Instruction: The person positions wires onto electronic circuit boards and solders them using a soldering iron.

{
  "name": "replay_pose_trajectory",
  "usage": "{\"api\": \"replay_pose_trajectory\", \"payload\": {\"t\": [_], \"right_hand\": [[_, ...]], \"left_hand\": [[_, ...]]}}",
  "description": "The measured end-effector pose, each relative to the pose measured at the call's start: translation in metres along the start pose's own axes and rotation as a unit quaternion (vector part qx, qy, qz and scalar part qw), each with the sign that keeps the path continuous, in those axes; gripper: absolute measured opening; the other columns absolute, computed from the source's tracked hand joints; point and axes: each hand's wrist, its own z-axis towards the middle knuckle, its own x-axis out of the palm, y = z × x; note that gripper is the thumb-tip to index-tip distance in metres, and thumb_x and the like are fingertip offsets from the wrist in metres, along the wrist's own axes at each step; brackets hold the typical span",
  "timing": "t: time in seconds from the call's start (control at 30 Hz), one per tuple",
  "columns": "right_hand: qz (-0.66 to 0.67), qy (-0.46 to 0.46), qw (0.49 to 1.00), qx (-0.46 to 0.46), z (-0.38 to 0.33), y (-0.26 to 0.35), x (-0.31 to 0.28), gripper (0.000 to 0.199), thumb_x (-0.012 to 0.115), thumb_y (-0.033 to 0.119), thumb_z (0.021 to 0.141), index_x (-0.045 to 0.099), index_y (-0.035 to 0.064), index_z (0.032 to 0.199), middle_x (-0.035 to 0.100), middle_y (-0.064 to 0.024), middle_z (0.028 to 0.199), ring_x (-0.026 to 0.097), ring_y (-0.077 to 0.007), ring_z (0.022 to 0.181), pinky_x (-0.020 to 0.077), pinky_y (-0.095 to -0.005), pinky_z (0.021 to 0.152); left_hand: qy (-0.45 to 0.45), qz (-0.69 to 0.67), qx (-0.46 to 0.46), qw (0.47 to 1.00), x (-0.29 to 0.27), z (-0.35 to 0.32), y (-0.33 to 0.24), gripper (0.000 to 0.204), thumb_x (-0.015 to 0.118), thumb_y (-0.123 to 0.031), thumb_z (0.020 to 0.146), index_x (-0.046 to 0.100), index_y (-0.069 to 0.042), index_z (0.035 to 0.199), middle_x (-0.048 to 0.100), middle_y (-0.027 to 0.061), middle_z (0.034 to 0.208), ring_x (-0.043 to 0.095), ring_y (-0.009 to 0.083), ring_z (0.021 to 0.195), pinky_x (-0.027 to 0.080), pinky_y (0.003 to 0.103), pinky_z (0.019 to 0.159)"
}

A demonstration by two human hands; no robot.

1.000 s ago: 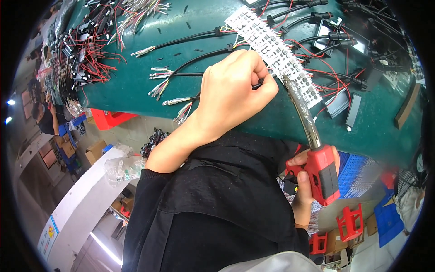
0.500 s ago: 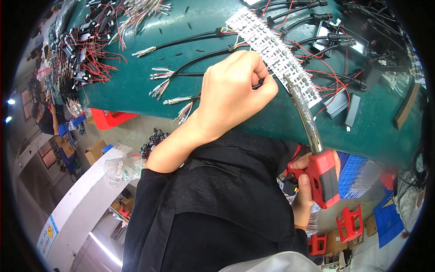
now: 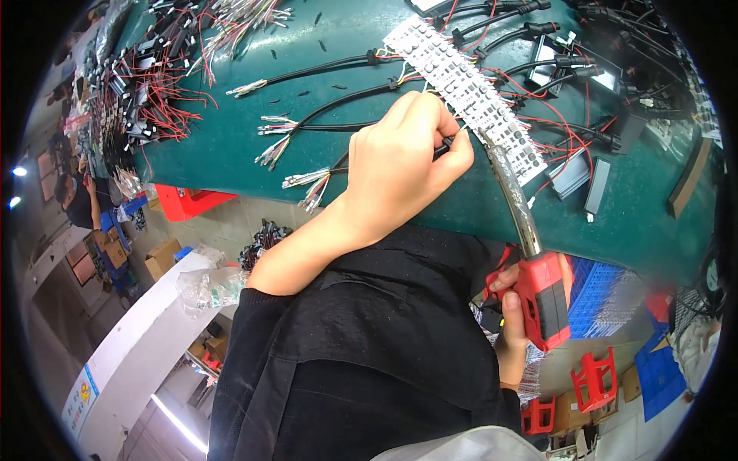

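My left hand [image 3: 400,165] is closed in a pinch on a black cable [image 3: 339,165] beside the near edge of a white circuit board panel [image 3: 461,84]. Thin wires run from the fingertips to the board. The cable's loose end fans into several stripped, coloured leads [image 3: 309,184] left of the hand. My right hand [image 3: 513,311] grips a red and black soldering gun [image 3: 544,303] from below. Its long metal barrel [image 3: 510,188] slants up and left, with the tip at the board's near edge, close to my left fingers. Whether the tip touches a joint I cannot tell.
More black cables [image 3: 315,73] join the panel on its left, others [image 3: 530,31] on its right, among red wires. Grey metal housings [image 3: 570,175] lie at the right. A heap of red-wired parts [image 3: 157,92] covers the green table's [image 3: 231,157] far left. Red stools [image 3: 592,380] stand below.
The soldering gun has shifted slightly left and up, its tip now closer to my left fingers. The held cable's stripped leads have moved a little to the right.
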Motion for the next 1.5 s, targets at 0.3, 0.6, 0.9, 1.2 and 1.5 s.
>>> {"api": "replay_pose_trajectory", "payload": {"t": [0.3,0.6,0.9,1.2,1.5], "right_hand": [[-0.019,0.004,1.0,0.004,0.002,0.0,-0.001,0.063,0.066,0.013,0.075,0.038,-0.0033,0.128,0.065,-0.0154,0.077,0.064,-0.0193,0.065,0.0523,-0.0302,0.065],[-0.024,0.016,0.999,-0.041,0.005,-0.001,-0.002,0.062,0.066,0.011,0.074,0.039,-0.0032,0.127,0.066,-0.0144,0.076,0.064,-0.019,0.066,0.0519,-0.0304,0.067],[0.017,-0.011,1.0,0.002,0.005,0.006,0.002,0.065,0.068,0.013,0.073,0.036,-0.005,0.126,0.063,-0.0143,0.079,0.063,-0.0218,0.072,0.0507,-0.0344,0.072],[0.193,-0.077,0.976,-0.066,0.032,0.008,0.016,0.074,0.069,0.032,0.07,0.032,0.0001,0.126,0.056,-0.006,0.073,0.056,-0.0203,0.063,0.0315,-0.059,0.1],[0.304,-0.036,0.951,-0.05,0.05,0.01,0.028,0.082,0.065,0.024,0.072,0.021,0.0034,0.138,0.055,-0.0045,0.078,0.057,-0.0195,0.07,0.0217,-0.0631,0.104]], "left_hand": [[-0.018,0.07,0.048,0.996,0.007,-0.005,-0.001,0.018,0.071,-0.005,0.068,0.053,-0.005,0.068,0.053,0.0016,0.064,0.054,0.0113,0.052,0.046,0.023,0.047],[-0.011,0.038,0.032,0.999,0.006,-0.004,-0.001,0.018,0.071,-0.004,0.068,0.053,-0.004,0.068,0.054,0.0022,0.064,0.053,0.0103,0.051,0.046,0.022,0.046],[-0.012,0.036,0.036,0.999,0.005,-0.003,-0.001,0.018,0.07,-0.003,0.068,0.053,-0.003,0.067,0.053,0.0024,0.063,0.053,0.0108,0.051,0.046,0.023,0.046],[-0.023,0.046,0.079,0.996,0.008,-0.002,0.006,0.017,0.066,-0.009,0.068,0.049,-0.008,0.068,0.05,0.0021,0.064,0.051,0.0193,0.044,0.041,0.029,0.039],[0.094,0.087,0.2,0.971,-0.026,0.008,-0.002,0.022,0.072,-0.006,0.068,0.062,-0.004,0.088,0.055,0.0049,0.07,0.056,0.0184,0.055,0.047,0.026,0.05]]}}
